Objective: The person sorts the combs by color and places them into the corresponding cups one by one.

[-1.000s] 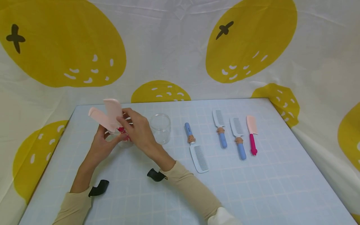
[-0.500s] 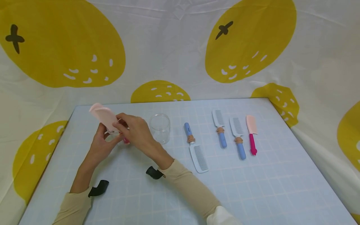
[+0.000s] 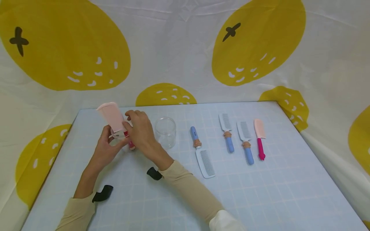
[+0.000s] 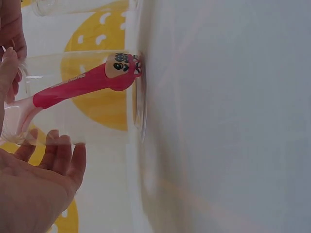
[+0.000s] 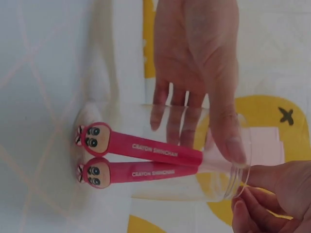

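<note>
2 Crayon Shinchan combs [image 5: 155, 149] are pairing pale-pink heads with magenta handles; 3 other combs [image 3: 197, 142] are showing light-blue heads and blue handles. The light-blue surface [image 3: 274, 192] is carrying a pale grid; yellow shapes [image 3: 63, 57] are patterning the white cloth [image 3: 173, 48].

Two pink combs [image 5: 170, 151] leaning handles-down in clear jar [image 5: 170, 189].

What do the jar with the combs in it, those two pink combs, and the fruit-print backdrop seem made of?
Jar: clear, glossy; glass or rigid plastic, can't tell. Contents show through, rim glints.
Pink combs: probably moulded plastic, smooth satin; uniform colour, lettering on handles.
Backdrop: likely thin fabric or plastic sheeting, slight sheen; creases and folds show.
</note>
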A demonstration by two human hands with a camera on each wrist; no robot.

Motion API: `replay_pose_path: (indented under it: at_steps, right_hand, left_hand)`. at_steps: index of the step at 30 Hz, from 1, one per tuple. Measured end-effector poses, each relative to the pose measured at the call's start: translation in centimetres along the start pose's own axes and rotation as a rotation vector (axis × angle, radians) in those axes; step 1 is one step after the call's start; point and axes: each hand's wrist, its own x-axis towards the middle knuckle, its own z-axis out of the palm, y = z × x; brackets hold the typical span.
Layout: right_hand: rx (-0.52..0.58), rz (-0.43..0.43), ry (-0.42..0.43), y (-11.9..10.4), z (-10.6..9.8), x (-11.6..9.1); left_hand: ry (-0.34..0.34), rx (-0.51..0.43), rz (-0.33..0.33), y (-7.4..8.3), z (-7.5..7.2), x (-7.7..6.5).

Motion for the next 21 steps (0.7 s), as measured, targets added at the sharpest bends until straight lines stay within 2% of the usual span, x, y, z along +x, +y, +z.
replay_pose_path:
  at_steps: [3, 7, 21]
  right_hand:
    - [0.031, 0.023, 0.012, 0.2, -0.3, -0.2]
    - [0.076, 0.005, 0.006, 0.5, -0.8, -0.5]
    - [0.159, -0.046, -0.059, 1.7, -3.1, -2.1]
  left_hand:
    - [0.001, 0.005, 0.012, 0.0, 0.2, 0.1]
    - [0.001, 0.014, 0.024, 0.1, 0.2, 0.1]
    - [0.013, 0.054, -0.003, -0.1, 0.0, -0.1]
